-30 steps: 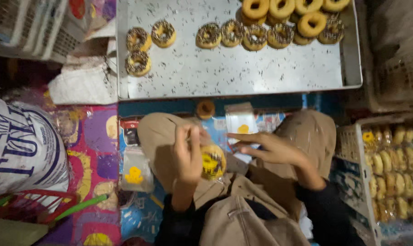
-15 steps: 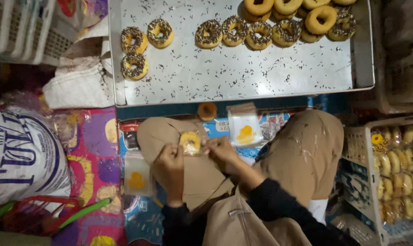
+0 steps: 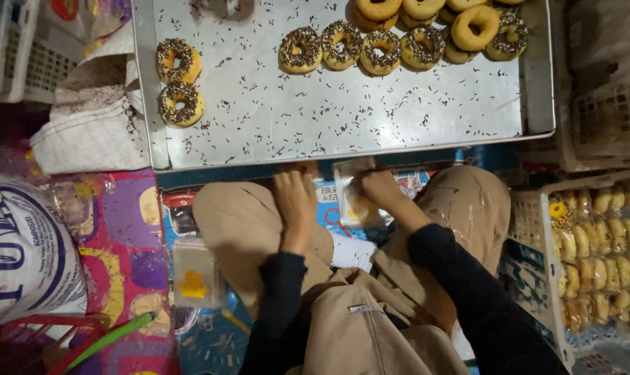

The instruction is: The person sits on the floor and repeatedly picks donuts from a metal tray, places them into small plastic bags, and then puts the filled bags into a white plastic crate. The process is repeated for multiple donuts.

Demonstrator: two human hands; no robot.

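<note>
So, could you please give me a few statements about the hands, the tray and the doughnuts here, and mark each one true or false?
1. The metal tray holds sprinkle-topped doughnuts. True.
2. The right hand rests on a clear plastic bag. True.
3. The left hand is lifting a doughnut off the tray. False: it is low over the lap, near the tray's front edge, and touches no doughnut on the tray.
4. The two doughnuts at the tray's left end are plain. False: both carry dark sprinkles.
5. A white crate on the person's right holds bagged doughnuts. True.
</note>
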